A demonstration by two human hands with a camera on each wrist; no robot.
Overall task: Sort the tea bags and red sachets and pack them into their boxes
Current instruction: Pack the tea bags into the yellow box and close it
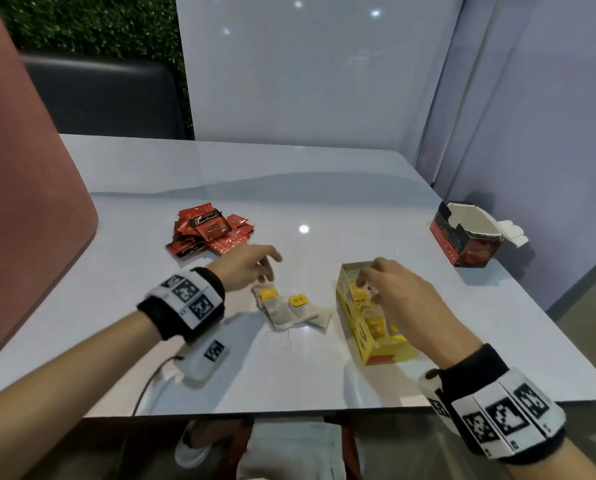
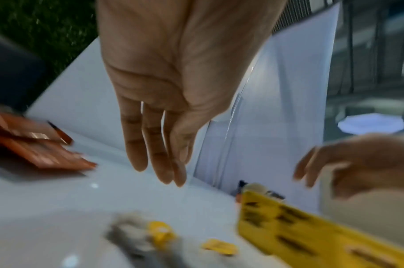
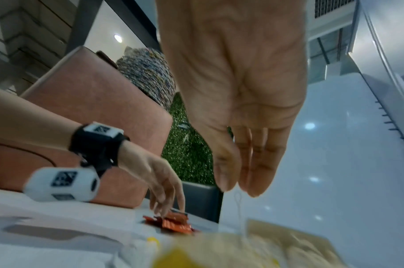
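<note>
Now, tea bags going into the yellow cardboard box [image 1: 376, 327]!
Right hand [image 1: 398, 296] pinches a thin string above it, fingers together; left hand [image 1: 246, 266], fingers loosely apart, hovers over the loose paper tea bags [image 1: 291, 311] on the worktop [image 1: 324, 202]. Tangled strings could drag extras out.

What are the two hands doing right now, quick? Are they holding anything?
Left hand: open, fingers straight, holding nothing, above the loose tea bags.
Right hand: over the yellow box; cannot tell if it pinches a string.
</note>
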